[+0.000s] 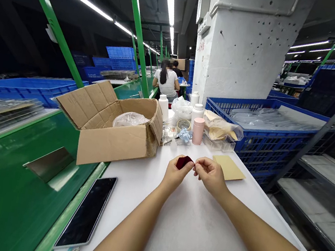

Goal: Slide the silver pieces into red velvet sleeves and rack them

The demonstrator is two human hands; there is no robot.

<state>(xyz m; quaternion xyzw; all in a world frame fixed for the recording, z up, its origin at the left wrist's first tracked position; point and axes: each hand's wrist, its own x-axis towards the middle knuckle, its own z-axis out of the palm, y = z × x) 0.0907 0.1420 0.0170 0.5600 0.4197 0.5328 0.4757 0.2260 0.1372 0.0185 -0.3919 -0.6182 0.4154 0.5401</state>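
Over the white table (130, 192), my left hand (175, 172) is closed around a small dark red piece (184, 161), which looks soft like cloth; its exact kind I cannot tell. My right hand (210, 175) meets it from the right, thumb and forefinger pinched at the piece's right corner. The fingertips of both hands nearly touch. Just behind my right hand lies a stack of yellowish paper sheets (231, 168). A pink bottle (198, 130) stands farther back, with white bottles (197, 112), a roll of tape (183, 124) and crumpled blue material (184, 135) around it.
An open cardboard box (116, 144) stands at the back left, holding a clear plastic bag (131, 119). A phone (87, 210) lies by the green conveyor (0, 183), which carries a metal plate (50, 163). Blue crates (257, 145) and a shelf rack (325, 177) are at right. A person (167, 78) sits ahead.
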